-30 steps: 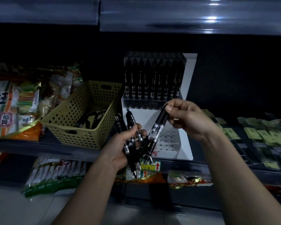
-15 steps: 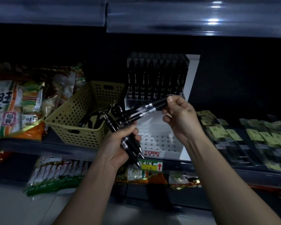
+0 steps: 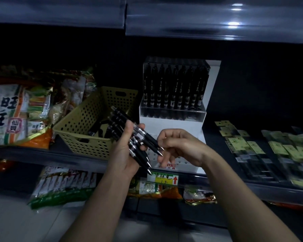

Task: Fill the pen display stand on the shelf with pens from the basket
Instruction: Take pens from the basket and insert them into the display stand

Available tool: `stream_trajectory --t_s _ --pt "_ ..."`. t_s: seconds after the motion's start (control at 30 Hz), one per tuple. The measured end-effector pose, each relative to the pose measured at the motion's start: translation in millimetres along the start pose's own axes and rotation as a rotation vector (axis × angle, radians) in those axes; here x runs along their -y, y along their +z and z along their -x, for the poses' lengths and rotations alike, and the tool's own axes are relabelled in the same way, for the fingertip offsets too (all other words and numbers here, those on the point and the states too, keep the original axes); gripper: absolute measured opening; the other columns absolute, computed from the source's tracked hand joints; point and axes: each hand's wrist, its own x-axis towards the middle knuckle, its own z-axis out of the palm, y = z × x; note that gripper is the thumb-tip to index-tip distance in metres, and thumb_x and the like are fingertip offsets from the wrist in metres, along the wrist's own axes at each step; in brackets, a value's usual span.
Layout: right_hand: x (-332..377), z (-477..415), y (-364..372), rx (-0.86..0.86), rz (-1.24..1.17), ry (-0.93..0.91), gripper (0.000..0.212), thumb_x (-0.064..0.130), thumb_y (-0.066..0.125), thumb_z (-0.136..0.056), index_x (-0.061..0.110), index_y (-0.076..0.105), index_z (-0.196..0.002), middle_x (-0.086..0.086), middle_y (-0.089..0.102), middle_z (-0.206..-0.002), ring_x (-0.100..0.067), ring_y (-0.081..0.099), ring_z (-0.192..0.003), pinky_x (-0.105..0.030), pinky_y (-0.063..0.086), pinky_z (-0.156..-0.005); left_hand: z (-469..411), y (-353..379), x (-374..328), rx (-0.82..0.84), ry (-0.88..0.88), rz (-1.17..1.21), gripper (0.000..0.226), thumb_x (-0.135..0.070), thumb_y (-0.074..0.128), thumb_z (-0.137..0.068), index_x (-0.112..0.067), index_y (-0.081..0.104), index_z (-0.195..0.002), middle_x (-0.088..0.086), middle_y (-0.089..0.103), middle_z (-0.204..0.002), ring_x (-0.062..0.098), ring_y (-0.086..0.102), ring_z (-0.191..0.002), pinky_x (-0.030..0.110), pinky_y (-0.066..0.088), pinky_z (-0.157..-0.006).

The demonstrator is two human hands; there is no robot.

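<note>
With the left hand (image 3: 124,155) clasping the black plastic pens (image 3: 148,139) at frame centre, the right hand (image 3: 180,147), grip slack and empty, should pinch one by its barrel for the white stepped display stand (image 3: 173,122) behind.

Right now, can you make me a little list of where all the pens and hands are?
left hand: grips a bundle of black pens
right hand: fingers curled at the pen tips, grip unclear
basket: yellow, left of the stand, spare pens inside
display stand: back row full of pens, front holes in view empty
</note>
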Motion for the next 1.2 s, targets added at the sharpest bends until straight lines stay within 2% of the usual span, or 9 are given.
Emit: stream_trajectory --t_s 0.07,0.17,0.37,0.47,0.63,0.77,0.93,1.03,1.2 --pt "0.2 -1.1 2.1 -0.052 0.138 0.026 0.027 0.031 0.067 -0.086 0.005 0.059 -0.086 -0.013 0.065 -0.067 -0.019 0.062 -0.053 -0.024 0.037 -0.046 1.8 0.4 0.9 -0.037 0.01 -0.092 0.035 -0.045 0.071 -0.067 -0.011 0.066 -0.077 0.0 0.062 -0.071 0.011 0.053 -0.052 0.022 0.046 -0.046" --pt "2.5 -4.7 8.9 -0.197 0.165 -0.067 0.03 0.04 0.071 -0.076 0.012 0.062 -0.085 -0.005 0.063 -0.072 -0.015 0.057 -0.061 -0.026 0.038 -0.052 6.7 5.8 1.6 -0.128 0.006 -0.199 0.034 -0.036 0.077 -0.06 -0.009 0.068 -0.076 0.003 0.066 -0.07 0.016 0.062 -0.057 0.025 0.05 -0.05" --pt "6.1 -10.3 18.7 -0.224 0.084 -0.245 0.023 0.007 0.077 -0.075 0.007 0.062 -0.092 -0.008 0.052 -0.074 -0.012 0.047 -0.061 -0.014 0.04 -0.048 10.8 14.0 3.6 -0.205 -0.002 -0.269 0.048 -0.031 0.078 -0.055 -0.004 0.07 -0.094 0.007 0.072 -0.079 0.023 0.069 -0.075 0.029 0.054 -0.062" --pt "8.6 -8.9 17.0 -0.228 0.058 -0.228 0.02 0.002 0.075 -0.075 0.01 0.064 -0.09 -0.006 0.055 -0.074 -0.008 0.049 -0.059 -0.013 0.04 -0.047 12.4 13.5 3.7 -0.208 -0.032 -0.336 0.058 -0.04 0.077 -0.057 -0.005 0.069 -0.102 0.0 0.068 -0.069 0.01 0.062 -0.055 0.022 0.045 -0.044" --pt "10.2 -7.5 13.2 -0.235 -0.033 -0.168 0.019 -0.001 0.073 -0.076 0.011 0.064 -0.087 0.002 0.059 -0.071 -0.004 0.054 -0.058 -0.016 0.04 -0.048 11.7 12.4 5.0 -0.169 -0.069 -0.314 0.067 -0.043 0.078 -0.057 -0.004 0.065 -0.11 -0.001 0.065 -0.072 0.007 0.052 -0.05 0.021 0.04 -0.041" --pt "9.5 -8.5 9.9 -0.299 -0.117 -0.188 0.021 0.0 0.072 -0.078 0.014 0.059 -0.086 0.001 0.058 -0.072 -0.007 0.054 -0.058 -0.02 0.036 -0.046 10.8 11.3 1.8 -0.094 -0.093 -0.278 0.062 -0.035 0.081 -0.058 -0.004 0.063 -0.109 0.001 0.064 -0.07 0.01 0.052 -0.05 0.021 0.037 -0.038" --pt "11.5 -11.6 10.5 -0.414 -0.218 -0.225 0.035 -0.002 0.071 -0.079 0.004 0.057 -0.11 -0.001 0.055 -0.074 -0.007 0.052 -0.056 -0.02 0.037 -0.044 13.0 13.1 4.3 -0.042 -0.103 -0.368 0.03 -0.02 0.077 -0.069 -0.004 0.065 -0.092 0.012 0.071 -0.084 0.011 0.047 -0.046 0.02 0.032 -0.038" --pt "11.1 -12.8 9.2 -0.48 -0.185 -0.257 0.02 0.002 0.074 -0.076 0.008 0.061 -0.091 0.004 0.053 -0.068 -0.007 0.049 -0.058 -0.02 0.039 -0.046 14.3 15.5 8.8 -0.043 -0.118 -0.41 0.016 -0.014 0.074 -0.077 -0.007 0.066 -0.089 0.01 0.074 -0.083 0.01 0.044 -0.047 0.019 0.032 -0.038" --pt "11.7 -9.2 2.8 -0.372 -0.25 -0.204 0.039 0.017 0.073 -0.069 0.0 0.063 -0.103 -0.005 0.062 -0.08 -0.01 0.054 -0.059 -0.02 0.041 -0.047 13.7 15.0 7.9 -0.016 -0.111 -0.377 0.024 -0.019 0.073 -0.073 -0.007 0.067 -0.094 0.007 0.071 -0.076 0.008 0.042 -0.045 0.018 0.032 -0.038"
